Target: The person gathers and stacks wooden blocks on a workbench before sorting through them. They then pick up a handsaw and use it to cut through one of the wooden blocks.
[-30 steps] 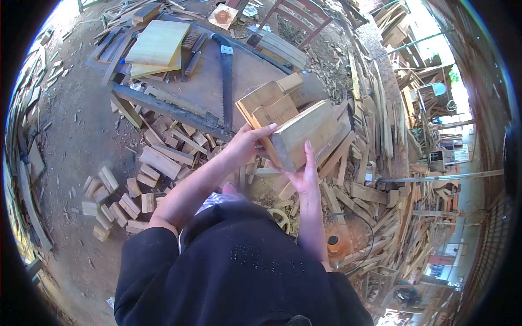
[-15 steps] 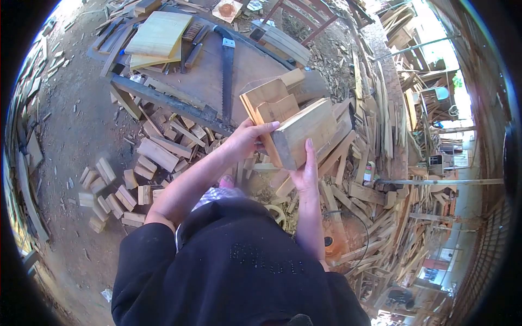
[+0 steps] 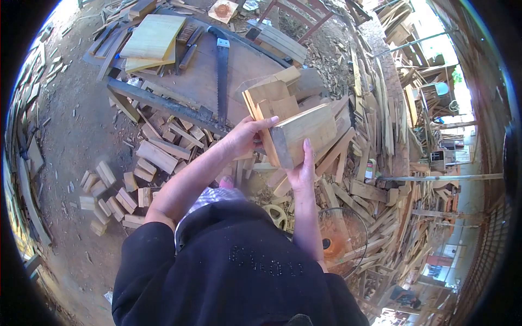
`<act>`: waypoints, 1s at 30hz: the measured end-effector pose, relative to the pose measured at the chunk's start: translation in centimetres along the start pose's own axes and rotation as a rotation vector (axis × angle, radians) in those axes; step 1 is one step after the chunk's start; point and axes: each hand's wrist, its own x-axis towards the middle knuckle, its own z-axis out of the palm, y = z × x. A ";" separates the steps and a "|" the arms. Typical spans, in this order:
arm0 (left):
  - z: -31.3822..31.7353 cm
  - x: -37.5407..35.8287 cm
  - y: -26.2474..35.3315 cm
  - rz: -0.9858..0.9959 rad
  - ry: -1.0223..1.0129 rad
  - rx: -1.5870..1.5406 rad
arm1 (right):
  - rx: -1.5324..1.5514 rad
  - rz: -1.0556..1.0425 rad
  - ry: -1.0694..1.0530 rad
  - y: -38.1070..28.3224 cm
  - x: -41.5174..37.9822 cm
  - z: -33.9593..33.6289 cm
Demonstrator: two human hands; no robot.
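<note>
My left hand (image 3: 253,133) is closed on the near edge of thin wooden boards (image 3: 265,142), its thumb lying over them. Against these boards rests a thicker wooden block (image 3: 310,133), tilted, with my right hand (image 3: 303,169) closed round its lower end and the thumb up along its face. Parts of both hands' fingers are hidden behind the wood. Just beyond, on the low worktable (image 3: 201,81), lies a handsaw (image 3: 223,76) with its blade pointing toward me.
Flat yellowish boards (image 3: 153,38) and a brush (image 3: 187,33) lie at the table's far left. Cut wood blocks (image 3: 156,156) cover the ground on the left. A round fan (image 3: 342,242) stands at my right, near heaps of scrap wood (image 3: 375,190).
The wood in my hands has turned slightly, and the boards on the left now stand more edge-on. Both hands keep their hold. The view has shifted a little.
</note>
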 end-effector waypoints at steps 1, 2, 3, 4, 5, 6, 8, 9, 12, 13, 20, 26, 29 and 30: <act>0.1 0.0 -0.1 -0.009 -0.001 -0.027 | 0.002 -0.006 -0.005 0.0 -0.1 0.0; 0.2 0.1 -0.2 -0.016 -0.003 -0.053 | 0.010 -0.021 -0.004 0.0 0.0 0.2; 0.4 0.1 -0.4 -0.009 -0.005 -0.046 | 0.018 -0.036 -0.003 0.1 0.0 0.3; 0.6 0.0 -0.8 0.013 0.023 -0.076 | 0.022 -0.040 -0.008 0.5 0.2 0.1; 0.8 0.0 -1.2 0.035 0.051 -0.104 | -0.009 -0.104 -0.002 1.0 0.4 0.0; 1.1 0.1 -1.5 0.018 0.092 -0.091 | -0.039 -0.167 0.006 1.4 0.6 -0.2; 1.9 0.1 -3.0 0.165 0.096 -0.032 | -0.068 -0.200 0.004 1.9 0.6 -0.4; 2.8 -0.3 -3.2 0.308 0.100 0.020 | -0.103 -0.228 0.007 2.2 0.4 -0.4; 5.0 -1.5 -2.8 0.403 0.218 0.081 | -0.093 -0.239 0.067 3.5 -0.2 -0.7; 5.3 -1.7 -2.6 0.434 0.231 0.134 | -0.091 -0.241 0.062 3.8 -0.4 -0.8; 5.1 -2.7 -2.0 0.456 0.151 0.138 | -0.070 -0.344 0.093 4.4 -2.4 0.3; 4.5 -3.4 -0.9 0.452 0.092 0.031 | 0.001 -0.284 -0.046 3.1 -3.8 -0.1; 3.9 -3.7 -0.5 0.429 0.079 0.026 | 0.097 -0.201 -0.132 1.8 -4.2 -0.7; 3.8 -3.9 -0.5 0.419 0.072 0.010 | 0.095 -0.206 -0.130 1.7 -4.2 -0.6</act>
